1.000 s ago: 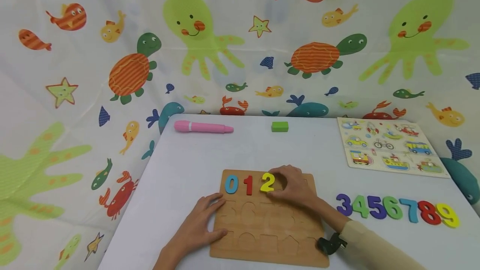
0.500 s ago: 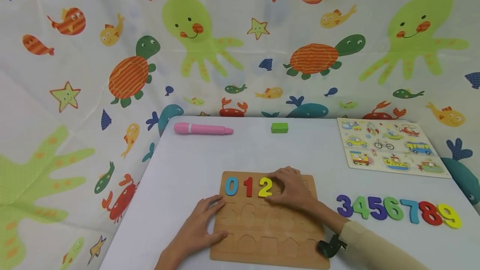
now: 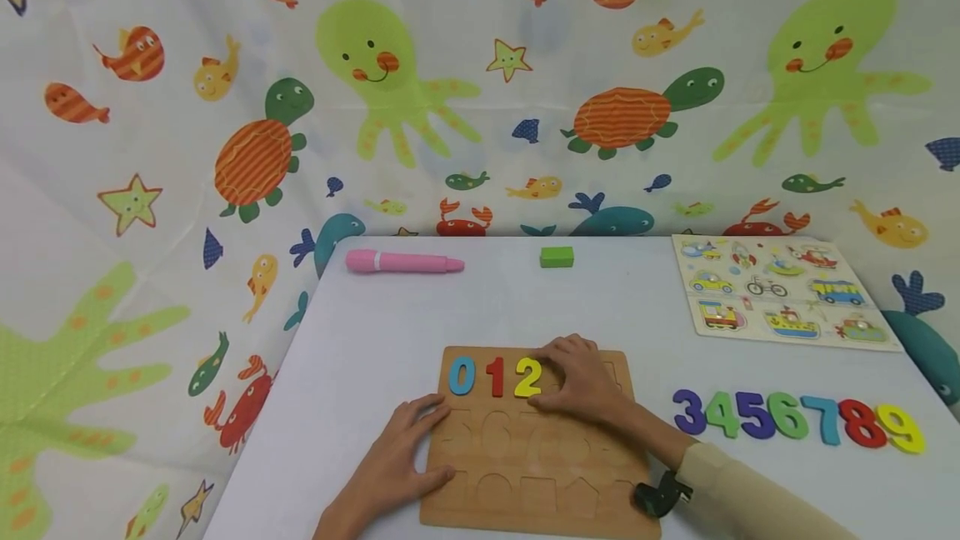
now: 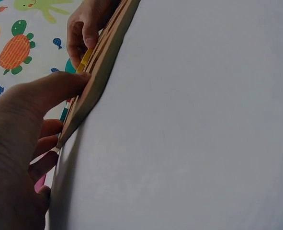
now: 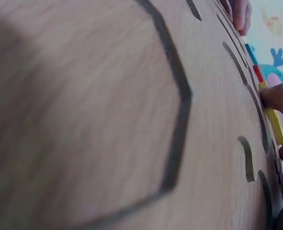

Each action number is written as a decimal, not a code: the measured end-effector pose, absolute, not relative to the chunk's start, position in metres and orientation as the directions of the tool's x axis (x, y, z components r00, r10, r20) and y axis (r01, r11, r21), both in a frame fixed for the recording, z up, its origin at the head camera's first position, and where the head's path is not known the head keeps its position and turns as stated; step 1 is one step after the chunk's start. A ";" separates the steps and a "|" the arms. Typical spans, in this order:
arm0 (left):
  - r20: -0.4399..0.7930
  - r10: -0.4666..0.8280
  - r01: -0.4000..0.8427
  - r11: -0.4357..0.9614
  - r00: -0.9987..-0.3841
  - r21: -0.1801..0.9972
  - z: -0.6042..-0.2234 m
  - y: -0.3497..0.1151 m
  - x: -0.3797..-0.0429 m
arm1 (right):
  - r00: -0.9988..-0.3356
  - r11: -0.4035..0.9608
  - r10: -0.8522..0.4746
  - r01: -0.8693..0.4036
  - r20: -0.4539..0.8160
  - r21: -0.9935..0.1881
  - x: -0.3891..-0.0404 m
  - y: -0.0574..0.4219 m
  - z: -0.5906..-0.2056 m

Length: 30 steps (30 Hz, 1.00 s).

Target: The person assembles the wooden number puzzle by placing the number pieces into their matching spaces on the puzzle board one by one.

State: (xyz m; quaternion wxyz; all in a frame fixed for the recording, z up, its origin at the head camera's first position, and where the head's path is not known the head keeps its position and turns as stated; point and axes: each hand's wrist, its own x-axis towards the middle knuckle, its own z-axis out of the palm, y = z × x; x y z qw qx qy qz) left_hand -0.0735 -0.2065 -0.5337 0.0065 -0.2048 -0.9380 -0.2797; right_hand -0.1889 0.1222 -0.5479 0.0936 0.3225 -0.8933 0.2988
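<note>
My right hand (image 3: 581, 377) holds a yellow number 2 (image 3: 528, 377) between thumb and fingers at the top row of a wooden puzzle board (image 3: 480, 461). In the right wrist view the number 2 (image 5: 275, 125) stands up above the board's surface. To its left sit a blue 0 (image 3: 452, 376) and a red 1 (image 3: 496, 377). My left hand (image 3: 393, 461) rests against the board's left edge, thumb and fingers spread. The left wrist view shows that thumb (image 4: 64, 86) on the board's rim.
A row of loose numbers, from a purple 3 (image 3: 688, 413) to a yellow 9 (image 3: 909, 432), lies right of the board. Behind are a pink marker (image 3: 405, 262), a green block (image 3: 557, 257) and a vehicle picture puzzle (image 3: 783, 294). A sea-animal cloth (image 3: 450, 15) hangs at the back.
My right hand has shifted the yellow 2 slightly left and toward me, closer to the red 1. My left hand has stayed at the board's edge. The head view has tilted slightly.
</note>
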 end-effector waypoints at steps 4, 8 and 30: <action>0.126 0.373 0.380 0.757 -0.919 0.531 -0.534 -0.206 -0.073 | -0.773 0.622 -0.525 -0.634 0.357 -0.459 -0.189 0.122 -0.548; 0.127 0.369 0.377 0.758 -0.921 0.532 -0.535 -0.206 -0.073 | -0.775 0.627 -0.526 -0.631 0.351 -0.457 -0.189 0.122 -0.549; 0.157 0.382 0.406 0.755 -0.910 0.515 -0.536 -0.207 -0.072 | -0.766 0.615 -0.519 -0.643 0.380 -0.455 -0.187 0.122 -0.548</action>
